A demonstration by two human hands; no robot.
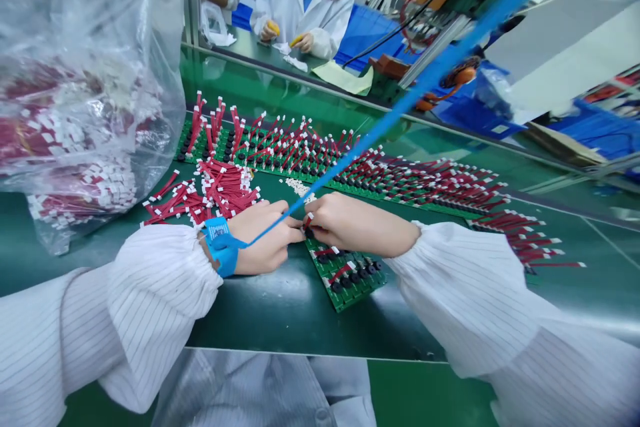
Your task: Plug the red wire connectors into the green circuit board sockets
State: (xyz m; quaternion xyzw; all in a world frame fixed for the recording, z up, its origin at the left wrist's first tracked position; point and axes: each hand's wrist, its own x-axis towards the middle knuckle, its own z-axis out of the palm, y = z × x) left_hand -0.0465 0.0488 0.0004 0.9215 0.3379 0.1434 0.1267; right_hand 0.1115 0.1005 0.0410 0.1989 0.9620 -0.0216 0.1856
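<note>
Head view, the only one I have on my feed.

Item: left hand (263,237), fingertips drawn together at the near panel's far end, meeting the other hand; I cannot tell what, if anything, they pinch. On its wrist, a blue wrist strap (223,247) with a blue cord (380,130) slanting up across the view.

Item: right hand (345,220), fingers curled in against a short red cable (309,220) with a white connector; I cannot tell whether they clasp it.

Item: circuit-board panel (350,297), green, directly beneath the right hand and extending from the fingertips toward the wearer; black round buzzers and a few red cables on it.

Item: loose cable pile (225,190), red with white ends, just beyond the left hand.

Item: small white parts (299,188), scattered just beyond the meeting fingertips.

Item: clear plastic bag (90,80), bulging with more such cables, left of the left hand.

Item: row of wired boards (320,160), beyond both hands, cables mostly upright.

Item: green tabletop (260,320), under all.
</note>
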